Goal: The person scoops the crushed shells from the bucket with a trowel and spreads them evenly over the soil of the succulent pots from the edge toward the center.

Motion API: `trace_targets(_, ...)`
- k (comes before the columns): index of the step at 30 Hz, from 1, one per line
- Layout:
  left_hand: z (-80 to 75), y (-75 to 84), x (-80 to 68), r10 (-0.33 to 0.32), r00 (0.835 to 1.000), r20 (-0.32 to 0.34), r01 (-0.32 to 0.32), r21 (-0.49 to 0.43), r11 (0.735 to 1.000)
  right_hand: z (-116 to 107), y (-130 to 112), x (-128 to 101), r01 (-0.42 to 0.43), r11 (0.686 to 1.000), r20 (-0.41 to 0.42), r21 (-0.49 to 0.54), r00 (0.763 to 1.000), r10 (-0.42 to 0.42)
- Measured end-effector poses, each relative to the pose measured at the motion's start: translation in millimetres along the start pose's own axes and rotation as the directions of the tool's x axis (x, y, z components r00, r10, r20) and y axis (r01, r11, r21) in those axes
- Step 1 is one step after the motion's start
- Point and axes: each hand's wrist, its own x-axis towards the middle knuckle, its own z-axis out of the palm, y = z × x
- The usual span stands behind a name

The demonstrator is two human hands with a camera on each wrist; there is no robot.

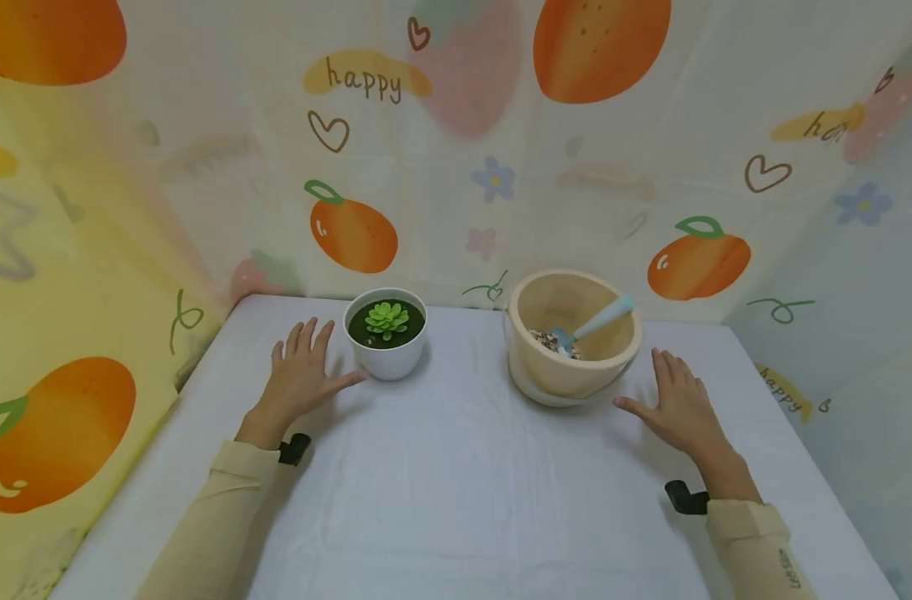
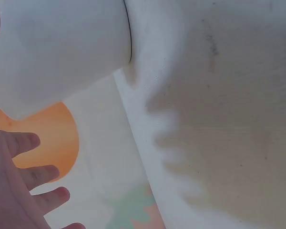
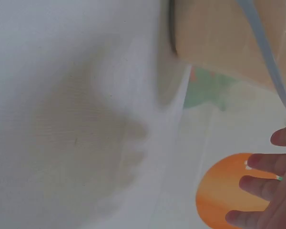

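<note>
My left hand (image 1: 300, 377) lies flat on the white table (image 1: 456, 500) with fingers spread, its thumb close to a small white pot (image 1: 387, 350) holding a green succulent (image 1: 387, 319). The pot's white wall (image 2: 57, 47) fills the top of the left wrist view, with my left fingers (image 2: 24, 176) at the lower left. My right hand (image 1: 677, 404) also rests flat and spread, just right of a beige bucket (image 1: 572, 367). Gravel (image 1: 549, 340) and a light-blue scoop (image 1: 594, 323) sit inside the bucket. The right wrist view shows the bucket's wall (image 3: 214, 43) and my right fingers (image 3: 269, 186).
Fabric walls printed with oranges, hearts and the word "happy" (image 1: 362, 79) enclose the table on the left, back and right. A black strap (image 1: 294, 448) sits at the left wrist and another strap (image 1: 684, 497) at the right wrist.
</note>
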Motion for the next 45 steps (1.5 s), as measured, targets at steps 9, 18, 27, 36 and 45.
trace_targets(9,-7.0,2.5,6.2,0.000,1.000,0.012,0.000,-0.040,0.999,-4.8,1.2,4.5,0.026,0.999,-0.050,0.046,0.998,-0.023)
trace_targets(18,-15.7,8.4,13.6,0.020,1.000,-0.006,-0.021,-0.114,0.993,-11.5,0.5,3.8,0.003,0.997,-0.051,0.083,0.999,0.001)
trace_targets(27,-20.8,16.0,17.9,0.008,1.000,0.010,-0.006,-0.200,0.980,-21.5,-2.6,4.8,-0.005,0.989,-0.045,0.149,0.999,0.012)
trace_targets(36,-32.4,24.4,26.3,0.025,1.000,-0.014,-0.027,-0.256,0.966,-37.9,-5.4,12.6,0.033,0.981,-0.081,0.190,0.997,-0.017)
trace_targets(45,-35.4,28.9,22.4,0.038,0.999,-0.009,-0.039,-0.315,0.948,-44.1,-9.3,12.7,0.011,0.976,-0.079,0.217,0.997,0.006)
